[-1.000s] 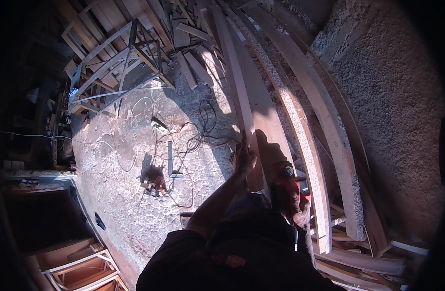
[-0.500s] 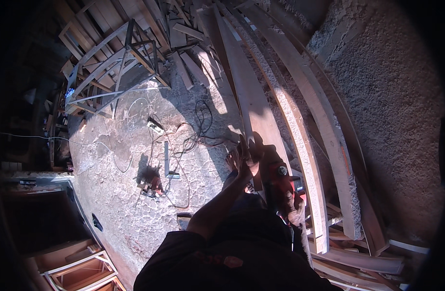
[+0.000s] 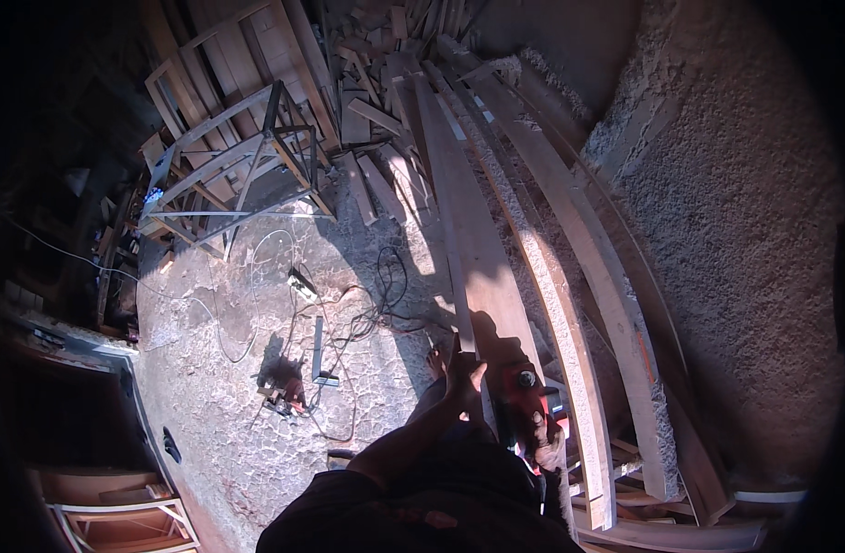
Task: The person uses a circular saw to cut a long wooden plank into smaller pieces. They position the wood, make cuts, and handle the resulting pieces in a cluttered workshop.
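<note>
My left hand point(image 3: 461, 378) grips a narrow wooden board point(image 3: 445, 230) that runs away from me, tilted beside a wider plank point(image 3: 487, 276). At my right, a red and black power tool point(image 3: 524, 387), apparently a planer, is held in my right hand point(image 3: 547, 433), low at the plank's near end and partly in shadow. Just left of the board, my bare foot point(image 3: 435, 362) shows on the floor.
Long planks point(image 3: 644, 350) lie along my right by a rough wall point(image 3: 736, 230). A wooden frame point(image 3: 229, 212) and stacked boards stand at the back left. On the floor are tangled cords point(image 3: 381, 304), a metal square point(image 3: 318, 350) and another tool point(image 3: 280, 396). A dark opening point(image 3: 72, 415) is at lower left.
The view has tilted, so the floor, planks and both hands appear lower in the picture. My left hand still grips the board and my right hand still holds the tool.
</note>
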`<state>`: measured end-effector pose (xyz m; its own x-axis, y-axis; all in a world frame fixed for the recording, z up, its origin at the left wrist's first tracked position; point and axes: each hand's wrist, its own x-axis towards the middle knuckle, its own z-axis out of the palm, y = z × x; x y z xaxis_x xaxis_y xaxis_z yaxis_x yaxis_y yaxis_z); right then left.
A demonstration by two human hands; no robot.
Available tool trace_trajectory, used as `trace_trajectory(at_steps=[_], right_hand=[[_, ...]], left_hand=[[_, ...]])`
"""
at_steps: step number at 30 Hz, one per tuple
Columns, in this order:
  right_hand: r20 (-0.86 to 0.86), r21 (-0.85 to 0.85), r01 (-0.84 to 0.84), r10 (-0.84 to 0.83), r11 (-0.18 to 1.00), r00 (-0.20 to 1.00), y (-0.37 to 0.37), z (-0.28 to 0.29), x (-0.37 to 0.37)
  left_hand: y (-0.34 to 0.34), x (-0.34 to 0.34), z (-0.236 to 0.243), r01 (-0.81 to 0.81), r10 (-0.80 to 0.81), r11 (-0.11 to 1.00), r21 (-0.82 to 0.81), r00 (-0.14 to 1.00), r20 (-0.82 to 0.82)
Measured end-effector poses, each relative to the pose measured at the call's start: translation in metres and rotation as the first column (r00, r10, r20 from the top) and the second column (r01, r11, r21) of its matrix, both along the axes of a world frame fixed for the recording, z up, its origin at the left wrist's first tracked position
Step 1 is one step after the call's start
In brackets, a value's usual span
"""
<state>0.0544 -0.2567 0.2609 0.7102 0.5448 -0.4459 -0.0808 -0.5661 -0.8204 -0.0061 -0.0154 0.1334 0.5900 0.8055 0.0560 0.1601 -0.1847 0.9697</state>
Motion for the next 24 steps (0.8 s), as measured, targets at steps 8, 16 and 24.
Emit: trace_trajectory(at_steps=[8,16,24], right_hand=[[-0.002,-0.035,-0.027,0.027,0.999,1.0,0.005,-0.005,-0.001],[0.206,0.054,-0.036,0.025,0.998,0.978,0.003,-0.001,-0.005],[0.069,-0.022,-0.042,0.044,0.999,0.997,-0.002,-0.002,-0.002]], left_hand=[[0.081,0.058,0.162,0.114,0.079,0.755,-0.646,0.962,0.262],[0.159,0.088,0.348,0.603,0.127,0.603,-0.523,0.574,0.809],[0.191,0.104,0.368,0.506,0.119,0.715,-0.483,0.592,0.797]])
